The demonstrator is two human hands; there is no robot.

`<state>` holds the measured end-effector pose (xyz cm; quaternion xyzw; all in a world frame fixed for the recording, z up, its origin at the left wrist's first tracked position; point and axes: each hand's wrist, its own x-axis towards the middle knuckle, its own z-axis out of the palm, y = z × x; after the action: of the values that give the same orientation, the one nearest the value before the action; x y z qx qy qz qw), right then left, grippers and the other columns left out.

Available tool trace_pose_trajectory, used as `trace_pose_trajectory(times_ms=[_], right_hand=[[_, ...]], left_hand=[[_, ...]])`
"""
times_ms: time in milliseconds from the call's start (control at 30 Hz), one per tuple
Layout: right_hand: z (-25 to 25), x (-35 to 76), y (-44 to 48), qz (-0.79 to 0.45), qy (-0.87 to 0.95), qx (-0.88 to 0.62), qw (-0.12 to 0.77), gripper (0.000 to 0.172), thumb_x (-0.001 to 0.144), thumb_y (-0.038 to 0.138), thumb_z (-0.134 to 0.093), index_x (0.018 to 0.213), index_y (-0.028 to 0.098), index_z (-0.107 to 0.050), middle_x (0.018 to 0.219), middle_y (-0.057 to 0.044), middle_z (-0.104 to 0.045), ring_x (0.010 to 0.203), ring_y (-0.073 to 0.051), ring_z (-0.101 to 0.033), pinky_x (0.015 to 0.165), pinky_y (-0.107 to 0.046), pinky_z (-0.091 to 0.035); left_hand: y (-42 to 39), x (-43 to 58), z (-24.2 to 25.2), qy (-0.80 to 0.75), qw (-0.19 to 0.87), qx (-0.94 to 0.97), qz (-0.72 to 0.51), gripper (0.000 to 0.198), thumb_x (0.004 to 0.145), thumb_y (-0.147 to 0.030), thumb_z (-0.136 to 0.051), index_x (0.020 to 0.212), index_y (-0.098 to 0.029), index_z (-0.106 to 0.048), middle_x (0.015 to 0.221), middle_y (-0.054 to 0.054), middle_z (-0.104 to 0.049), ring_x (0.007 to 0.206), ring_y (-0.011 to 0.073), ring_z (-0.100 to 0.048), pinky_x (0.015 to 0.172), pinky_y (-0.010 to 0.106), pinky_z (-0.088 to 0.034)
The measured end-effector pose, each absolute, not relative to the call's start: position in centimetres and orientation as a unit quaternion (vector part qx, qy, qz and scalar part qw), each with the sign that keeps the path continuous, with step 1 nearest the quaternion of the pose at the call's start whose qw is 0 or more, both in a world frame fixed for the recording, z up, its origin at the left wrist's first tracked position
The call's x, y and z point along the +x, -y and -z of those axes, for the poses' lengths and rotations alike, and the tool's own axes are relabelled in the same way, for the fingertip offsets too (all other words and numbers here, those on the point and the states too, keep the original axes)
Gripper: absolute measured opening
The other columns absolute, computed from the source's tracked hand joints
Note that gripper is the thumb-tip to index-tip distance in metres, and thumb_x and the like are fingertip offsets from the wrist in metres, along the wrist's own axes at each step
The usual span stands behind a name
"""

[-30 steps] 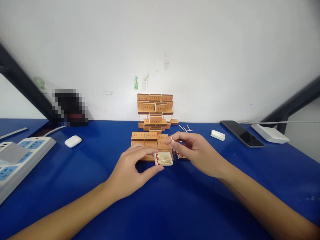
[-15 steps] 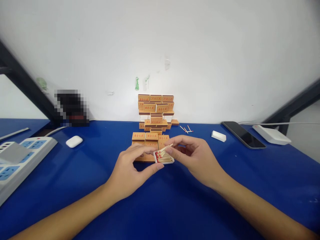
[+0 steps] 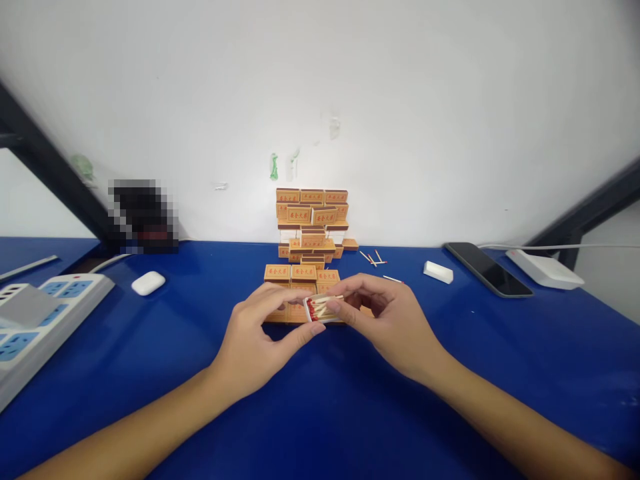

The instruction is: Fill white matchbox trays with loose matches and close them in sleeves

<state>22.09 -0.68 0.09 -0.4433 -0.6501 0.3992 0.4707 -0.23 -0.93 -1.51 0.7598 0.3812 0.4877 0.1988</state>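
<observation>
My left hand [image 3: 263, 327] grips a small white matchbox tray [image 3: 307, 311] between thumb and fingers. Red-tipped matches [image 3: 320, 307] lie inside it, heads towards the left. My right hand [image 3: 385, 320] is closed at the tray's right end, its thumb pressing on matches there; its other fingertips are partly hidden. Behind and beneath both hands are flat rows of orange matchboxes [image 3: 277, 273], partly covered by the hands. Further back rises a stack of matchboxes [image 3: 313, 237] against the wall. One loose match [image 3: 394, 279] lies just beyond my right hand.
Several loose matches [image 3: 376, 259] lie right of the stack. A small white block [image 3: 439, 272], a phone [image 3: 487, 270] and a white flat device [image 3: 545, 269] are at the right. On the left are a white earbud case [image 3: 149, 283] and a power strip [image 3: 55, 333].
The match that stood tilted above the tray in my right fingers has come down among the others. The tray has shifted slightly left and up. A loose match now shows beyond my right hand.
</observation>
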Motion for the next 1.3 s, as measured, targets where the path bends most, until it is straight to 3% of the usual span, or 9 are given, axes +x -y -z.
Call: trace_pose_trajectory(times_ms=[267, 533, 733, 1000, 1300], right_hand=[[-0.18, 22.0, 0.9, -0.378, 0.636, -0.454, 0.497, 0.02, 0.086, 0.044, -0.084, 0.094, 0.025, -0.08, 0.079, -0.002, -0.075, 0.068, -0.017, -0.062, 0.063, -0.034, -0.049], [0.01, 22.11, 1.0, -0.368, 0.662, -0.459, 0.464, 0.018, 0.087, 0.043, -0.083, 0.092, 0.025, -0.08, 0.078, -0.001, -0.073, 0.067, -0.016, -0.058, 0.063, -0.033, -0.045], [-0.27, 22.43, 0.8, -0.286, 0.721, -0.439, 0.454, 0.01, 0.093, 0.039, -0.078, 0.097, 0.03, -0.081, 0.1, -0.003, -0.072, 0.076, -0.017, -0.059, 0.064, -0.033, -0.046], [-0.45, 22.49, 0.68, -0.271, 0.731, -0.429, 0.457, 0.014, 0.097, 0.041, -0.074, 0.105, 0.036, -0.085, 0.109, -0.006, -0.072, 0.101, -0.024, -0.066, 0.08, -0.039, -0.055], [-0.36, 22.77, 0.49, -0.262, 0.762, -0.418, 0.421, 0.02, 0.099, 0.032, -0.072, 0.111, 0.042, -0.084, 0.116, -0.004, -0.072, 0.113, -0.026, -0.066, 0.099, -0.046, -0.055]], left_hand=[[0.9, -0.26, 1.42, -0.376, 0.18, 0.767, -0.488, 0.032, 0.086, -0.03, -0.088, 0.116, -0.029, -0.079, 0.109, 0.003, -0.082, 0.103, 0.0236, -0.074, 0.093, 0.039, -0.061], [0.92, -0.19, 1.43, -0.377, 0.184, 0.763, -0.492, 0.031, 0.085, -0.03, -0.088, 0.115, -0.029, -0.079, 0.109, 0.004, -0.082, 0.104, 0.0248, -0.074, 0.093, 0.04, -0.061], [0.91, -0.23, 1.4, -0.373, 0.182, 0.768, -0.487, 0.032, 0.085, -0.028, -0.088, 0.116, -0.029, -0.079, 0.11, 0.003, -0.082, 0.105, 0.0245, -0.074, 0.095, 0.041, -0.061], [0.91, -0.22, 1.32, -0.375, 0.177, 0.771, -0.483, 0.032, 0.086, -0.029, -0.087, 0.117, -0.029, -0.079, 0.11, 0.004, -0.082, 0.105, 0.0256, -0.074, 0.095, 0.042, -0.061], [0.87, -0.23, 1.31, -0.371, 0.176, 0.775, -0.48, 0.034, 0.086, -0.027, -0.088, 0.119, -0.029, -0.078, 0.113, 0.003, -0.082, 0.107, 0.0247, -0.073, 0.097, 0.041, -0.061]])
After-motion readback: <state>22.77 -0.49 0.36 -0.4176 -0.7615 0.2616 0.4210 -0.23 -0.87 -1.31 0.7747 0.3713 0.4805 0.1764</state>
